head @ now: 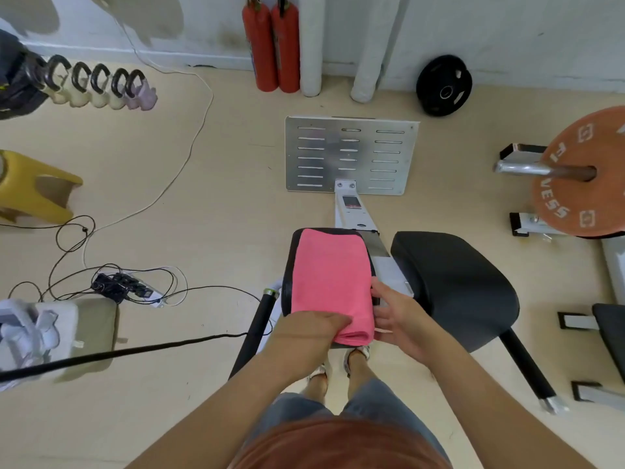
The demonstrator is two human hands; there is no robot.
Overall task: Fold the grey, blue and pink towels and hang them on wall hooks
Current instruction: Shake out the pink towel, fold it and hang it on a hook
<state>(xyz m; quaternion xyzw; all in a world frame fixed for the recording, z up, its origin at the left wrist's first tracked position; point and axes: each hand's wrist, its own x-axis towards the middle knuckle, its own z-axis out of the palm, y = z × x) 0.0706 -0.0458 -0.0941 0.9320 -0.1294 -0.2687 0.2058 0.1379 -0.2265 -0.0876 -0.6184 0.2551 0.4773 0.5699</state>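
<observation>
while the person stands at a gym machine, the pink towel (329, 282) lies folded into a long rectangle on a black pad (287, 275). it covers most of the pad's top, and its near end is a thick rounded fold. the left hand (309, 333) rests on the towel's near left corner, fingers together and pointing right across the fabric. its thumb is hidden, so i cannot tell whether it grips or only presses. the right hand (397, 318) is at the towel's right edge, close to the near corner. its thumb lies along that edge, touching it. its fingers are apart and loosely bent, tips against the side of the fold, not curled round it.

a wider pad (453, 286) sits just right of the hands, apart from the first. a pale beam (343, 214) runs from between the pads to a slotted plate (351, 154) on the floor. two red extinguishers (272, 45) stand against the wall beyond. a black disc (443, 85) leans on the wall further right, and an orange disc (581, 170) sits on a bar at the right edge. left of the machine lie cables and a power strip (126, 286). a yellow stool (37, 191) and a row of kettlebells (96, 82) stand further left.
</observation>
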